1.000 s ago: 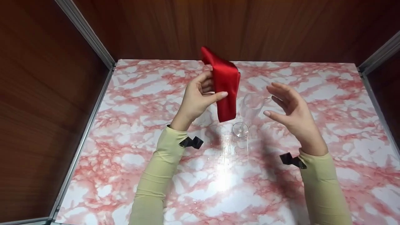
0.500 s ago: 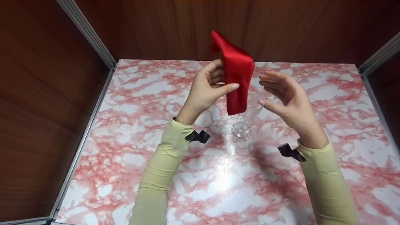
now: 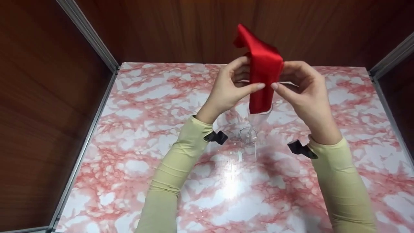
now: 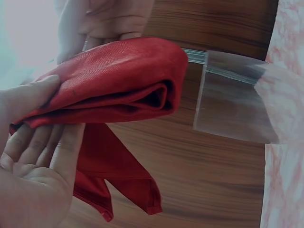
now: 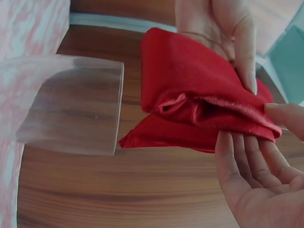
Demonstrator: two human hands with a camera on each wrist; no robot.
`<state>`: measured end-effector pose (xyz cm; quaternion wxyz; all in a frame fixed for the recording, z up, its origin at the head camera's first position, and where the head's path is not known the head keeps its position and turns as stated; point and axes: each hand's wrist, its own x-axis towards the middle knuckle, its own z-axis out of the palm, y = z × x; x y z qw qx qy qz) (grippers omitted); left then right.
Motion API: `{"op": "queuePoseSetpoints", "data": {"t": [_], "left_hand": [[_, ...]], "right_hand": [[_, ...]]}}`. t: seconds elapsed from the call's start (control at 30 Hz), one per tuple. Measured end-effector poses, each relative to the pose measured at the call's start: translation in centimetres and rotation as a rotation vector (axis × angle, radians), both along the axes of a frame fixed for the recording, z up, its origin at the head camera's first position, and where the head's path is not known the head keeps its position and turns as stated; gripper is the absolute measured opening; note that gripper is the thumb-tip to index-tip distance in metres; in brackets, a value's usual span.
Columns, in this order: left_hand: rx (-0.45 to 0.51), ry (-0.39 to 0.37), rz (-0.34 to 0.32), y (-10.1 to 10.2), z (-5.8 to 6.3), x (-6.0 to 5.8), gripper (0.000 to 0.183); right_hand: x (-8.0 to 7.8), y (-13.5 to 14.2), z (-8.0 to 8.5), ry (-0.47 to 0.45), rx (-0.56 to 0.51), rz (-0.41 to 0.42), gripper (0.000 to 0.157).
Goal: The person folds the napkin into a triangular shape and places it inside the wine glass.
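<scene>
A folded red satin napkin (image 3: 266,69) is held up in the air between both hands, above a clear stemmed glass (image 3: 257,120). My left hand (image 3: 230,84) pinches its left edge, thumb in front and fingers behind. On the opposite edge, my right hand (image 3: 305,85) pinches it the same way, and both thumb tips nearly meet. In the left wrist view the rolled lower end of the napkin (image 4: 128,76) faces the rim of the glass (image 4: 232,104), a small gap apart. Loose corners hang out behind the roll. The glass stands upright, its round foot on the table.
The table (image 3: 136,165) has a red and white marbled top with a bright glare spot near the middle. Brown wood-look panels (image 3: 181,29) with metal edge strips (image 3: 85,142) close off the back and sides.
My left hand has carried the napkin up and to the right, over the glass. My right hand has moved in and taken hold of the napkin's right edge. The glass has stayed put.
</scene>
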<state>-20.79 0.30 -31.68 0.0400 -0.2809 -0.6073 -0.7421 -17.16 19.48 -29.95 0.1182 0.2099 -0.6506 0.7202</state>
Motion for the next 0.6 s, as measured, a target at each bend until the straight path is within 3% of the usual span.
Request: {"op": "queuePoseSetpoints", "data": {"t": [0.3,0.5,0.6], "left_hand": [[-0.014,0.002,0.005,0.9,-0.6,-0.6,0.047],[-0.021,0.029,0.001,1.2,0.9,0.3,0.042],[-0.020,0.027,-0.010,1.3,1.3,0.6,0.041]], "right_hand": [[-0.4,0.5,-0.8,-0.047,-0.071,-0.014,0.032],[-0.5,0.8,-1.2,0.005,-0.074,-0.064,0.030],[-0.5,1.0,-1.4,-0.002,-0.114,-0.046,0.031]]}}
